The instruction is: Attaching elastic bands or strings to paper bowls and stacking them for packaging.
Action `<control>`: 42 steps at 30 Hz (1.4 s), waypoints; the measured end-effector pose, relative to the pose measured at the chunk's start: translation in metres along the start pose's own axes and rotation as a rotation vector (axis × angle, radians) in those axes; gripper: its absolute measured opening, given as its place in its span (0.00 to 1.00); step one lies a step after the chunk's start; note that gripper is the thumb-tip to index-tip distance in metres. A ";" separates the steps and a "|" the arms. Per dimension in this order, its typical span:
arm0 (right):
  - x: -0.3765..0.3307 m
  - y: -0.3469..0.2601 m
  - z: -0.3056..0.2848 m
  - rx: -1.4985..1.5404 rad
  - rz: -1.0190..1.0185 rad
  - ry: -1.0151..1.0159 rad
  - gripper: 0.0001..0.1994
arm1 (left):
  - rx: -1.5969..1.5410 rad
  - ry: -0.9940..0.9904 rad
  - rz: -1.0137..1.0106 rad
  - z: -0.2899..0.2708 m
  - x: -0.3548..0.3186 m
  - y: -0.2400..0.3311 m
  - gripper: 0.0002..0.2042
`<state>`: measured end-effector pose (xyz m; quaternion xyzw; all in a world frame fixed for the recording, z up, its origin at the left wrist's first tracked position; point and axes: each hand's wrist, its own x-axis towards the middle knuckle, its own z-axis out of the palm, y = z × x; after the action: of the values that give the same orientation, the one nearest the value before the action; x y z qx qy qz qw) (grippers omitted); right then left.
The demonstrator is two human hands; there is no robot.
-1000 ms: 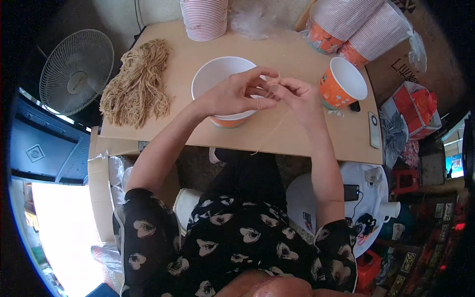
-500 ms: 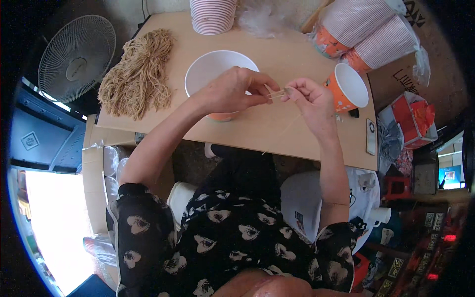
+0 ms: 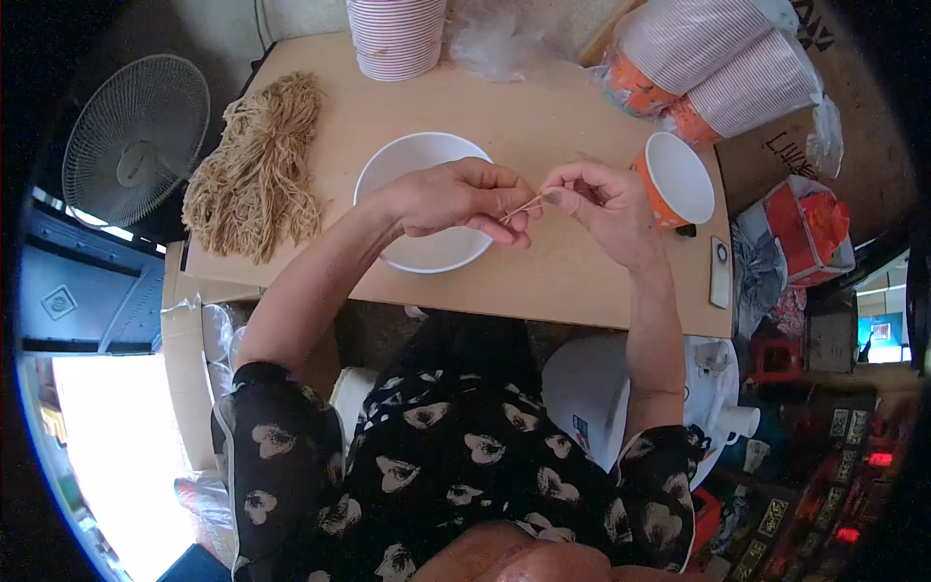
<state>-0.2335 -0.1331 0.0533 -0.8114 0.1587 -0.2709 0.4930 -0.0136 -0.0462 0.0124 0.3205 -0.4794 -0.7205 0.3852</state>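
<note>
Both hands [image 3: 438, 199] [image 3: 623, 215] pinch a strand [image 3: 528, 207], fingers [image 3: 593, 176] nearly closed.

Tan table [image 3: 543, 126] before a greyish wall [image 3: 308, 17]; white glare [image 3: 121, 446] left, perhaps a doorway

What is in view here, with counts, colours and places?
Table: one, light brown, centre
Yarn-like bundle: one, tan, table left
Bowl: one, white inside, table front
Thin strands: count unclear, brown, centre
Tub: one, orange outside, table right
Cup stack: one, white, table back
Bagged stacks: two, white and orange, back right
Crumpled plastic: one bunch, clear, back
Fan: one, grey, upper left
Carton: one, red and white, right
Other clutter: count unclear, mixed, lower right
Left hand: one, bare, above bowl
Right hand: one, bare, near tub
</note>
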 end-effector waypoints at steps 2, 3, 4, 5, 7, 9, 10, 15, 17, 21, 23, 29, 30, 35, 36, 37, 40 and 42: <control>0.000 0.005 -0.007 -0.084 0.071 -0.024 0.03 | 0.065 0.069 -0.007 -0.001 0.002 0.001 0.13; 0.001 0.008 -0.008 -0.079 0.076 -0.019 0.03 | 0.064 0.067 -0.015 -0.002 0.001 0.001 0.13; 0.002 0.011 -0.008 -0.103 0.070 -0.005 0.03 | 0.065 0.069 -0.002 -0.003 0.001 0.003 0.12; 0.003 0.013 -0.008 -0.127 0.063 0.009 0.03 | 0.068 0.071 0.011 -0.005 0.001 0.004 0.11; 0.004 0.016 -0.008 -0.108 0.140 0.021 0.03 | 0.066 0.083 0.008 -0.008 -0.002 0.006 0.11; 0.005 0.021 -0.005 -0.089 0.213 0.033 0.04 | 0.068 0.094 0.007 -0.007 -0.004 0.010 0.11; 0.004 0.026 -0.001 0.001 0.181 0.080 0.05 | 0.103 0.114 0.027 -0.005 -0.006 0.013 0.10; 0.007 0.025 0.014 0.324 0.208 0.137 0.08 | 0.285 0.262 0.124 0.006 -0.016 0.007 0.09; 0.005 0.025 0.020 0.485 0.364 0.160 0.08 | 0.390 0.432 0.206 0.017 -0.020 0.001 0.08; 0.004 0.031 0.030 0.658 0.390 0.160 0.08 | 0.517 0.614 0.380 0.036 -0.022 -0.005 0.08; 0.004 0.035 0.035 0.677 0.378 0.157 0.09 | 0.572 0.664 0.428 0.037 -0.021 -0.013 0.09; -0.003 0.035 0.043 0.822 0.457 0.174 0.09 | 1.157 0.705 0.689 0.038 -0.020 -0.011 0.09; -0.004 0.034 0.044 0.823 0.458 0.178 0.09 | 1.285 0.704 0.739 0.037 -0.020 -0.012 0.10; -0.009 0.027 0.046 0.839 0.476 0.128 0.08 | 1.420 0.723 0.831 0.035 -0.025 -0.020 0.12; -0.010 0.024 0.047 0.839 0.477 0.129 0.08 | 1.475 0.728 0.845 0.035 -0.026 -0.022 0.12; -0.010 0.019 0.048 0.815 0.488 0.142 0.08 | 1.475 0.727 0.845 0.035 -0.027 -0.023 0.12; -0.011 0.012 0.050 0.771 0.520 0.163 0.07 | 1.537 0.699 0.856 0.036 -0.031 -0.025 0.18; -0.012 0.012 0.050 0.752 0.539 0.172 0.07 | 1.695 0.662 0.878 0.036 -0.034 -0.025 0.18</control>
<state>-0.2134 -0.0965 0.0211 -0.4810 0.2948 -0.2383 0.7905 -0.0329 0.0054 0.0048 0.4676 -0.7779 0.1881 0.3753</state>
